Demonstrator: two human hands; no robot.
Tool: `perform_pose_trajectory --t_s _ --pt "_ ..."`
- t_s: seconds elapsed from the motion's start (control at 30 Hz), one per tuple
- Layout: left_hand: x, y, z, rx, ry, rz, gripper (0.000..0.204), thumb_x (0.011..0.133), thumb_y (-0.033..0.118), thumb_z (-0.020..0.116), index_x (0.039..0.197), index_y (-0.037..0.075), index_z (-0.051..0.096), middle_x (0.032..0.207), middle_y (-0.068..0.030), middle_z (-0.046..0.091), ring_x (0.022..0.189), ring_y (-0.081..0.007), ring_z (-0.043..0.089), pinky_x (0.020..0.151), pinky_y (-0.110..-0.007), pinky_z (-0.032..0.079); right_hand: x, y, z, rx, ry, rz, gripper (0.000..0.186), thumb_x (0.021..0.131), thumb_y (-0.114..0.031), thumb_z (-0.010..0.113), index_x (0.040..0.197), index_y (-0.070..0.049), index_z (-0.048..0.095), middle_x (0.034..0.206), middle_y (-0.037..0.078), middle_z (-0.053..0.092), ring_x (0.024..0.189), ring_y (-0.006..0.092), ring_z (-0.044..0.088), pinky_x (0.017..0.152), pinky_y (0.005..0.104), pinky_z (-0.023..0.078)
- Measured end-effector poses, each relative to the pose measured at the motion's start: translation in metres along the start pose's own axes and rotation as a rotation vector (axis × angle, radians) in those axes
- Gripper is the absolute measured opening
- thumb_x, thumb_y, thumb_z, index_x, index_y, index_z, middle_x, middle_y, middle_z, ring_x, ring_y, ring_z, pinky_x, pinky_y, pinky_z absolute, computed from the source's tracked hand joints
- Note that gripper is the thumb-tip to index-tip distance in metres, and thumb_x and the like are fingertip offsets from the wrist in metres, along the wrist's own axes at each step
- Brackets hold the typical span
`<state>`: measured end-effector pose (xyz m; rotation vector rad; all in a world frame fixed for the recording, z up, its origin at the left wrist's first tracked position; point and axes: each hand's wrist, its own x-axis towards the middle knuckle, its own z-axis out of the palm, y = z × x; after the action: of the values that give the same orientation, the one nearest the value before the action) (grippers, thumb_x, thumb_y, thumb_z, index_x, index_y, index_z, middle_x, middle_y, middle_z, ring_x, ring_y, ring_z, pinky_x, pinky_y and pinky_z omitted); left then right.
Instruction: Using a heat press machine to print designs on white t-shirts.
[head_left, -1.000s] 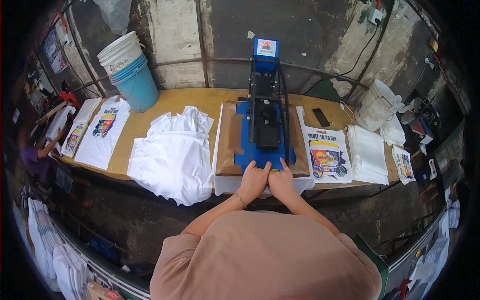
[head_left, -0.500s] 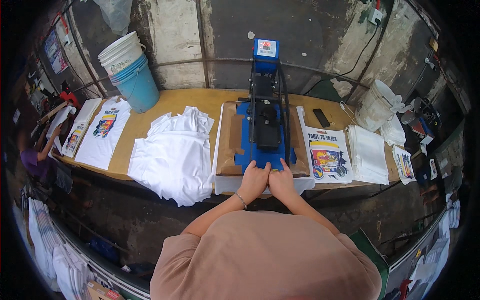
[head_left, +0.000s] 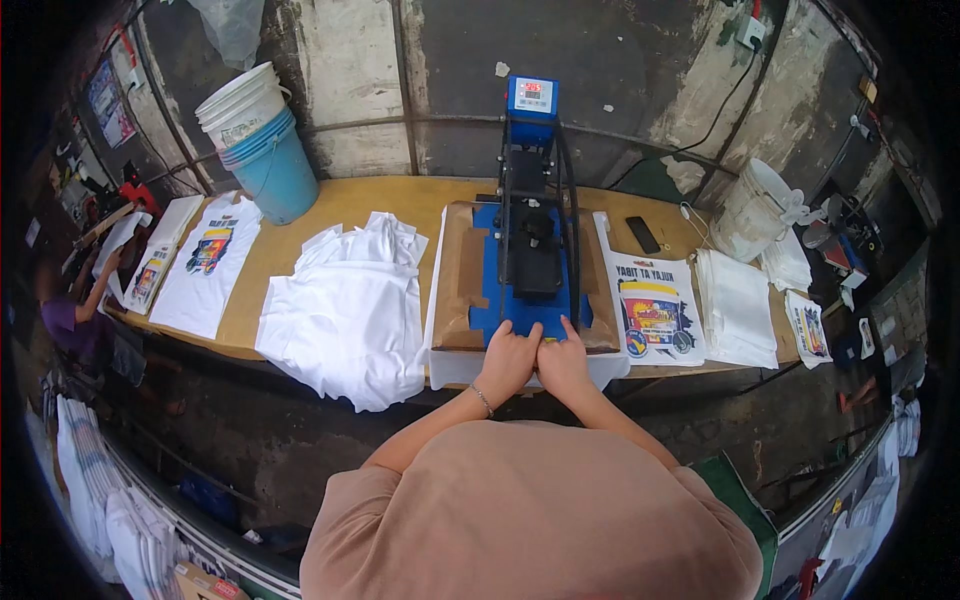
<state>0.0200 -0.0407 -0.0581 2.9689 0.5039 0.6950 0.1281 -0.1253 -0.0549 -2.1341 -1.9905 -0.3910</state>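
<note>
A blue and black heat press [head_left: 535, 240] stands on the table in front of me, closed, with brown covering taped around its blue plate. Its two dark side bars run toward me and end at my hands. My left hand [head_left: 510, 362] and my right hand [head_left: 563, 366] are side by side at the press's front edge, closed around its handle, with thumbs pointing forward. The grip itself is hidden under my fingers. White fabric [head_left: 460, 368] sticks out below the press's front edge. Right of it lies a printed transfer sheet [head_left: 657, 315] with colourful artwork.
A heap of white shirts [head_left: 345, 320] lies left of the press; further left is a printed white shirt [head_left: 212, 265] beside stacked buckets [head_left: 258, 150]. To the right are folded white cloth [head_left: 735, 310], a phone [head_left: 642, 235] and a stained bucket [head_left: 750, 212]. Another person [head_left: 75, 320] works at far left.
My hands and the press hold still. The press's lit display reads differently. At the far right edge, a person's foot has shifted slightly.
</note>
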Motion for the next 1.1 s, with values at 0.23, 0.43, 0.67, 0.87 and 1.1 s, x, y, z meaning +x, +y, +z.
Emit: perform_pose_trajectory --t_s 0.23,0.43,0.67,0.87,1.1 --pt "0.0 0.0 -0.001 -0.009 0.021 0.0 0.028 0.074 0.012 0.057 0.1 0.004 0.051 0.057 -0.008 0.06 0.057 -0.0249 0.059 0.074 -0.034 0.038 0.0 0.0 -0.002 -0.007 -0.051 0.003 0.025 0.07 -0.01 0.056 0.088 0.006 0.064 0.059 0.014 0.062 0.056 0.0256 0.064 0.106 0.0438 0.031" --pt "0.0 -0.002 0.002 -0.033 0.029 0.002 0.017 0.074 0.012 0.057 0.089 0.005 0.057 0.057 -0.0086 0.059 0.056 -0.0245 0.059 0.076 -0.035 0.038 -0.001 0.002 0.004 -0.022 -0.019 -0.002 0.025 0.072 -0.011 0.054 0.089 0.005 0.064 0.06 0.014 0.062 0.055 0.0254 0.064 0.106 0.0438 0.03" --pt "0.002 -0.007 -0.001 0.024 -0.087 0.089 0.008 0.071 0.013 0.059 0.073 0.005 0.059 0.062 -0.0109 0.061 0.06 -0.0255 0.061 0.084 -0.039 0.04 0.004 0.007 -0.007 -0.033 -0.091 -0.108 0.012 0.069 -0.011 0.055 0.073 -0.004 0.064 0.064 0.011 0.064 0.062 0.0237 0.064 0.103 0.0465 0.034" --pt "0.008 -0.013 -0.009 -0.023 -0.218 0.167 0.011 0.068 0.015 0.062 0.072 0.005 0.06 0.068 -0.013 0.063 0.064 -0.0258 0.063 0.085 -0.041 0.042 0.007 0.025 0.005 0.037 -0.207 -0.227 0.007 0.066 -0.014 0.06 0.065 -0.008 0.065 0.06 0.01 0.063 0.06 0.0251 0.064 0.078 0.0447 0.049" --pt "0.014 -0.023 -0.004 -0.027 -0.279 0.213 0.013 0.069 0.02 0.062 0.07 0.007 0.062 0.066 -0.012 0.064 0.06 -0.025 0.063 0.081 -0.038 0.045 0.018 0.029 -0.015 0.187 -0.334 -0.201 0.014 0.067 -0.021 0.064 0.063 -0.008 0.064 0.058 0.012 0.061 0.055 0.0288 0.063 0.054 0.0406 0.05"
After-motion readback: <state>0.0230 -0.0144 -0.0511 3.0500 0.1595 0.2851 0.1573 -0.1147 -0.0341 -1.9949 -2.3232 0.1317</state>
